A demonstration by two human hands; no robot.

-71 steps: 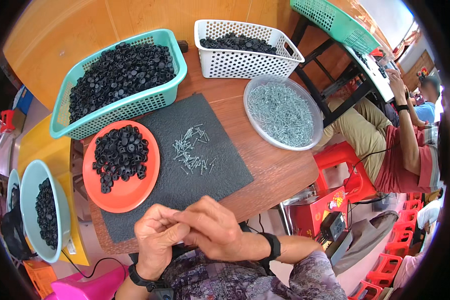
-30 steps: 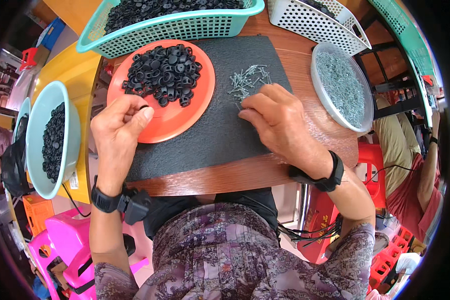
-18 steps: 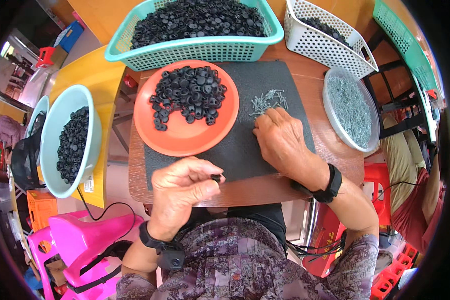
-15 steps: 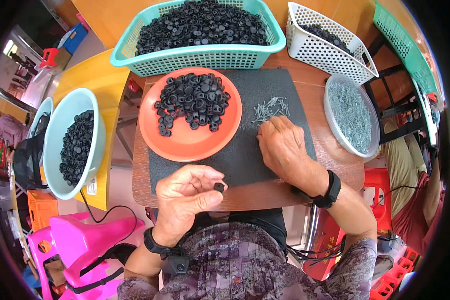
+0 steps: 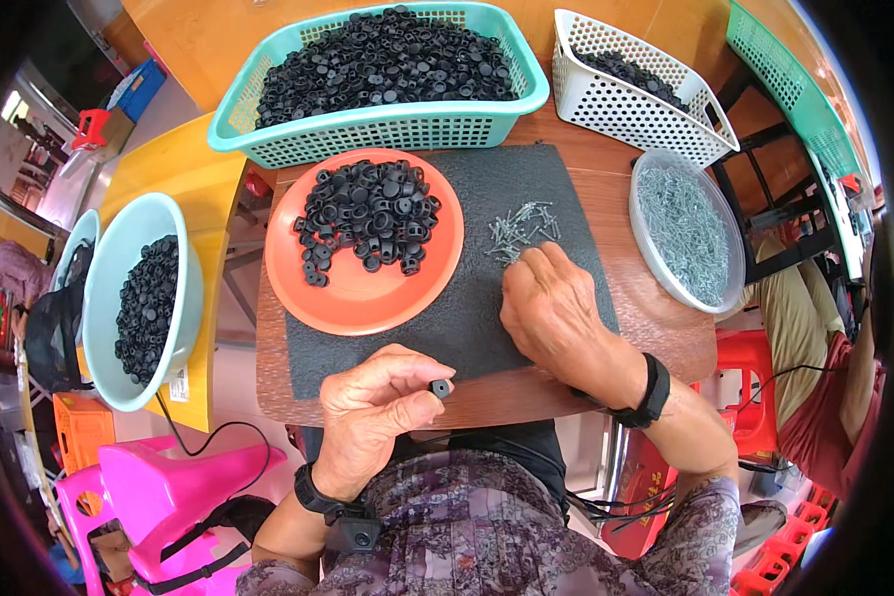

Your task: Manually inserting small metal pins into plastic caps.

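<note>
Blue bowl (image 5: 104,288) of black caps far left. Left hand (image 5: 372,412) pinches one small black cap (image 5: 440,387) between thumb and fingertips at the desk (image 5: 666,333) edge; round, dark plastic, likely light, stiff, best held by its rim. Orange plate (image 5: 363,303) of caps on grey mat (image 5: 467,318). Right hand (image 5: 556,318) curled, fingertips on loose small screws (image 5: 519,226); grip unclear.

I see one label (image 5: 178,383): a small white rectangular sticker on the yellow table's edge, left of centre, just beside my pale blue bowl (image 5: 104,298).
</note>
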